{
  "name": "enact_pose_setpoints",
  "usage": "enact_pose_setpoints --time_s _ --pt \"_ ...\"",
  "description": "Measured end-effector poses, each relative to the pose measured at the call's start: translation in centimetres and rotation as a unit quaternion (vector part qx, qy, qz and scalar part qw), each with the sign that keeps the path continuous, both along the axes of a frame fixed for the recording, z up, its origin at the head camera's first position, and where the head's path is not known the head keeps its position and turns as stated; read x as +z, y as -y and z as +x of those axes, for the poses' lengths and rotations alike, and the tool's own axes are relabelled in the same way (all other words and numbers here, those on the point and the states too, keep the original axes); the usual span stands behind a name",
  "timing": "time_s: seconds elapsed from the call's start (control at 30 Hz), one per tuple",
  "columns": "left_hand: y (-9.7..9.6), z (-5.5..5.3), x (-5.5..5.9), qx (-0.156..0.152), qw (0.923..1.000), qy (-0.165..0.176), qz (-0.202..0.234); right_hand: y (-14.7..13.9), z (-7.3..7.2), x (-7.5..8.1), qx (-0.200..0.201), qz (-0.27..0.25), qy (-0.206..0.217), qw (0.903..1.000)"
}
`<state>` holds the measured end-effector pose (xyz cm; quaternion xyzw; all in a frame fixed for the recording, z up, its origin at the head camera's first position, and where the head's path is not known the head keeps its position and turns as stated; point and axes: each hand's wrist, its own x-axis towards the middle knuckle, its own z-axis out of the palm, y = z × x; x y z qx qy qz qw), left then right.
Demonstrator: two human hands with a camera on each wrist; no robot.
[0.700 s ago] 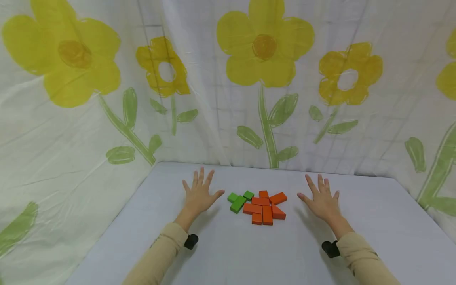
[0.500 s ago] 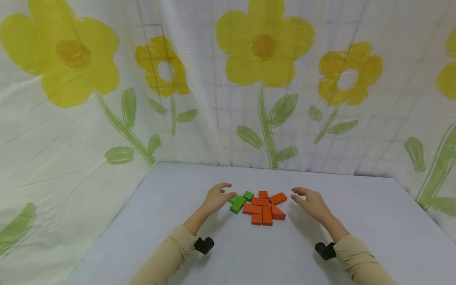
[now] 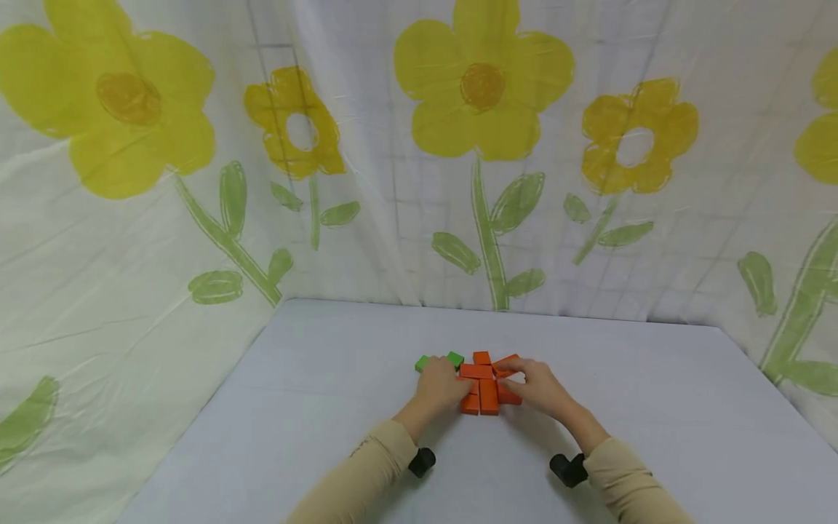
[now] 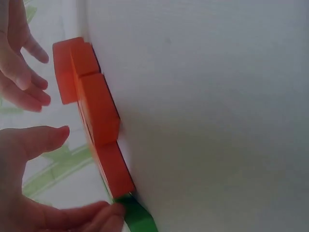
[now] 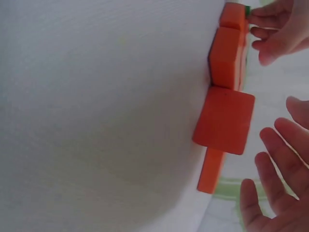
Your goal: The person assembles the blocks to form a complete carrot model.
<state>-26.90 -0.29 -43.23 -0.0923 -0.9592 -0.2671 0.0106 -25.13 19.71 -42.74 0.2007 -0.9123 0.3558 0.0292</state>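
Observation:
Orange-red wooden blocks [image 3: 489,397] lie close together on the table in the head view. My left hand [image 3: 437,382] comes in over the green blocks [image 3: 455,359] at the group's left, hiding part of them. In the left wrist view its fingertips are right at a green block [image 4: 140,218], the thumb well apart from them. From the other side, my right hand [image 3: 542,387] reaches in with thumb and fingers parted beside a slanted block [image 3: 506,363] and a triangular block [image 3: 507,394]. Its fingers are spread near the blocks in the right wrist view.
The white tabletop [image 3: 314,364] extends around the group. Behind and to the left hangs a white curtain [image 3: 366,255] with yellow flowers. A black wrist camera [image 3: 422,462] sits on the left wrist, another black camera [image 3: 568,470] on the right.
Both hands started wide apart with spread fingers; they have moved inward to the two sides of the block group, their fingers bending. The blocks look to be in the same places.

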Motion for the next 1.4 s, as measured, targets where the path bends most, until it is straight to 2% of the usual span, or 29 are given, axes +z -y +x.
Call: enact_pose_setpoints --time_s 0.1,0.17,0.23,0.33,0.43,0.5,0.6,0.73,0.87,0.97,1.1,1.2,1.33,1.4 --pt "-1.3 0.1 0.1 0.025 0.9983 0.001 -0.053 -0.3 -0.1 -0.6 0.019 0.007 -0.001 0.9998" --pt "-1.9 0.2 0.2 0.031 0.9944 0.003 -0.101 -0.5 -0.3 -0.9 0.044 0.017 -0.006 0.9989" --pt "-2.4 0.2 0.3 0.027 0.9879 -0.002 -0.153 -0.5 -0.3 -1.1 0.065 0.025 -0.018 0.9974" --pt "-2.7 0.1 0.6 0.011 0.9816 -0.003 -0.191 -0.6 -0.2 -1.2 0.072 0.036 -0.023 0.9965" --pt "-2.5 -0.2 0.7 0.005 0.9857 0.006 -0.168 -0.6 0.1 -1.2 0.06 0.044 -0.023 0.9969" --pt "-2.3 -0.3 0.7 0.007 0.9906 0.018 -0.135 -0.4 0.1 -1.2 0.055 0.047 -0.024 0.9971" --pt "-2.1 -0.4 0.7 0.009 0.9939 0.027 -0.107 -0.1 0.1 -1.5 0.061 0.052 -0.033 0.9962" --pt "-2.0 -0.4 0.7 0.008 0.9964 0.021 -0.082 0.4 -0.3 -1.8 0.07 0.059 -0.035 0.9952" --pt "-1.7 -0.3 0.8 0.0 0.9978 0.013 -0.065 0.9 -0.5 -1.6 0.044 0.076 0.0 0.9961" --pt "-1.1 -0.2 1.4 -0.011 0.9992 0.014 -0.035 1.1 -0.6 -1.3 0.021 0.091 0.026 0.9953" --pt "0.4 0.5 2.7 -0.054 0.9984 0.017 0.007 1.0 -0.8 -1.0 0.011 0.114 0.042 0.9926" --pt "1.7 1.5 3.4 -0.114 0.9931 0.02 0.02 0.9 -0.9 -1.2 0.013 0.121 0.05 0.9914" --pt "3.4 3.0 3.2 -0.217 0.9759 0.013 0.013 0.8 -0.9 -1.6 0.006 0.113 0.056 0.992" --pt "4.0 3.7 2.8 -0.257 0.9663 0.018 0.01 0.8 -0.8 -1.7 0.005 0.104 0.056 0.9929"
